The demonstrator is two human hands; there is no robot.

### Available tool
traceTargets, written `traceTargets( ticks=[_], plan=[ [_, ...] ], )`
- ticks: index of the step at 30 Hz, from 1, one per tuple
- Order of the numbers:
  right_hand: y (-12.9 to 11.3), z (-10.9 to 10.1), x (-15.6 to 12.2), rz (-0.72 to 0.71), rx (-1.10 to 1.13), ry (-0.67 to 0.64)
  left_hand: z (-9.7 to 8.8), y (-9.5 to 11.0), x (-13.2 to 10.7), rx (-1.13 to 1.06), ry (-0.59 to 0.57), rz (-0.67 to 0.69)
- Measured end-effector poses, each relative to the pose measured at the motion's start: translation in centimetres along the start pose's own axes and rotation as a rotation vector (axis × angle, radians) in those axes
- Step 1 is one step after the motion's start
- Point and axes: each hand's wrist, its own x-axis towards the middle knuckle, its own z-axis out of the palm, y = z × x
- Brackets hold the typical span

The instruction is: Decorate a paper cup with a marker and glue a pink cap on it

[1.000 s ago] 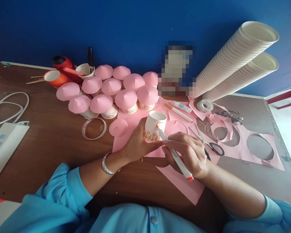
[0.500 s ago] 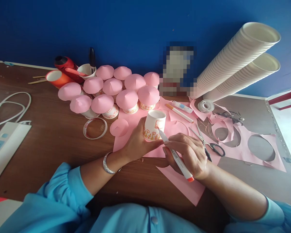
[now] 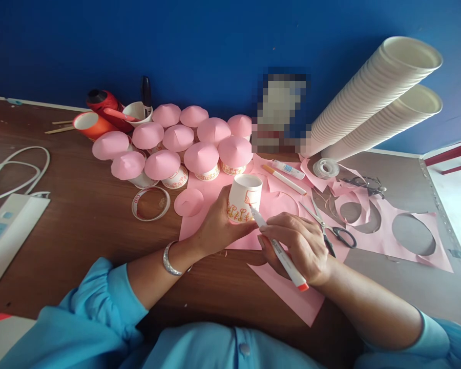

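Wearing blue sleeves point(image 3: 134, 294) closest to the camera, with a bracelet point(image 3: 168, 259) on the left wrist. Gripping a marker point(image 3: 278, 248) in the right hand point(image 3: 305, 246), with fingers clamped around the barrel; pointing it up and left, with orange end down toward the body. Holding a white cup point(image 3: 240, 192) in the left hand point(image 3: 217, 225), nearly upright, straight ahead over the pink paper point(image 3: 305, 305), with fingers clamped around the side and thumb along the bottom. Cannot tell whether it rests on anything.

Judged to be at the drawing step: adding red-orange lines to a small outlined shape above a row of flowers, apparently with the tip on the cup's wall. Calling next for a steady cup, light pressure and short strokes inside the outline, without smearing the ink.

Showing, just past the right hand, scissors point(image 3: 322, 224) with blades parted, and cut scraps point(image 3: 388, 230) beyond. Leaving a white ring point(image 3: 135, 207) and a pink disc point(image 3: 195, 205) on the tabletop point(image 3: 80, 230) to the left. Farther off, showing grouped cone-topped cups point(image 3: 201, 156), a pen point(image 3: 284, 179) and glue point(image 3: 288, 169), then leaning cup stacks point(image 3: 372, 97) against the blue wall point(image 3: 176, 46).
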Motion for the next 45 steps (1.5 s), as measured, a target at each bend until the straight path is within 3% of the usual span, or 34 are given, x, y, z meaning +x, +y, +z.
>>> traceTargets(
  ticks=[19, 45],
  plan=[
    [0.30, 0.10, 0.12, -0.013, -0.058, 0.029, 0.16, 0.07, 0.01, 0.039, -0.028, 0.088],
    [0.11, 0.19, -0.11, 0.020, -0.016, -0.010, 0.03, -0.08, 0.06, 0.010, 0.018, 0.012]
  ],
)
